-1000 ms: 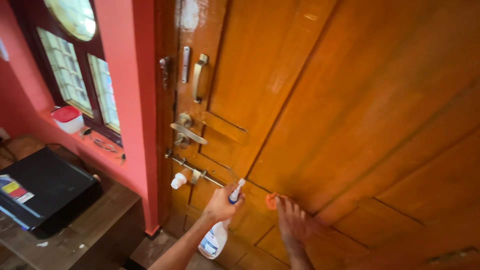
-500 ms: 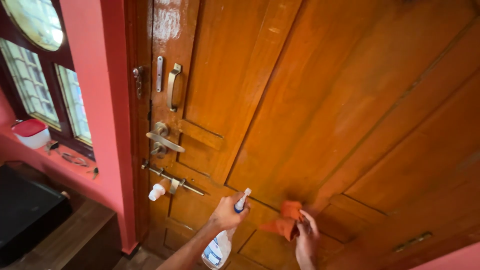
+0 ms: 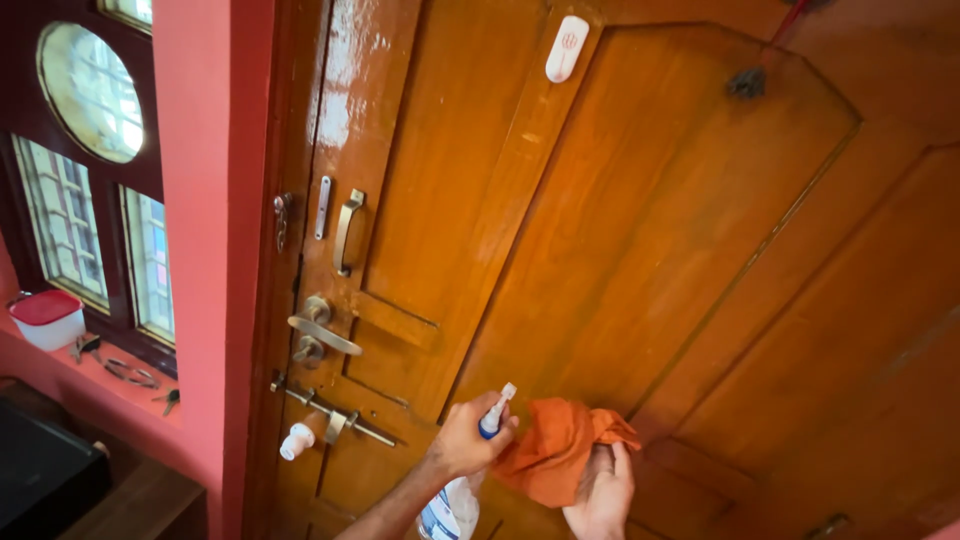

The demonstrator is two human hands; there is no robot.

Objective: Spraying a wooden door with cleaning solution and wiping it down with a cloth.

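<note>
- Gripping the neck of a spray bottle (image 3: 455, 500), the left hand (image 3: 468, 440) is wrapped shut around it just under the blue and white nozzle (image 3: 495, 410), which points up and to the right towards the door.
- Clear and pale, the bottle's body hangs below the fist and runs down out of the bottom edge of the view.
- Right hand (image 3: 600, 490) is closed on a bunched orange cloth (image 3: 555, 445), fingers curled over its lower right part.
- Most of the cloth spills out to the left of that hand, reaching up to touch or nearly touch the left hand's knuckles.
- Both hands are low in the view, close together, just in front of the lower part of a varnished wooden door (image 3: 640, 250).
- Whether the cloth touches the wood cannot be told.
- On the door's left stile sit a metal pull handle (image 3: 345, 232), a lever handle (image 3: 320, 330) below it and a sliding bolt (image 3: 335, 415) lower still, with a white knob (image 3: 297, 441) at its left end.
- High on the door is a small white oval fitting (image 3: 566, 48).
- Left of the door stands a pink wall (image 3: 205, 250), then a dark-framed window (image 3: 85, 200) with 1 round pane above barred panes.
- On the pink sill rests a white tub with a red lid (image 3: 45, 318), and small metal items lie beside it.
</note>
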